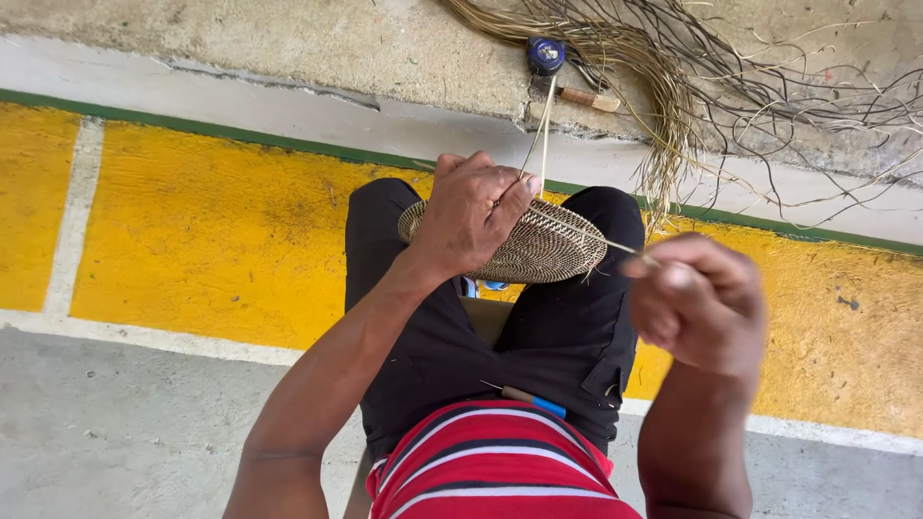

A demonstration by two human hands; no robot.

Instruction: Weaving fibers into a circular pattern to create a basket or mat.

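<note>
blurred right hand pinches a thin strand; left hand clamps and half hides the woven disc.

My lap carries the woven disc, and a blue-handled tool lies on my thigh near my shirt. Beyond my knees, the concrete ledge holds a bundle of fibres, a small blue round thing and a wooden-handled tool. Below the ledge runs a yellow floor.
</note>
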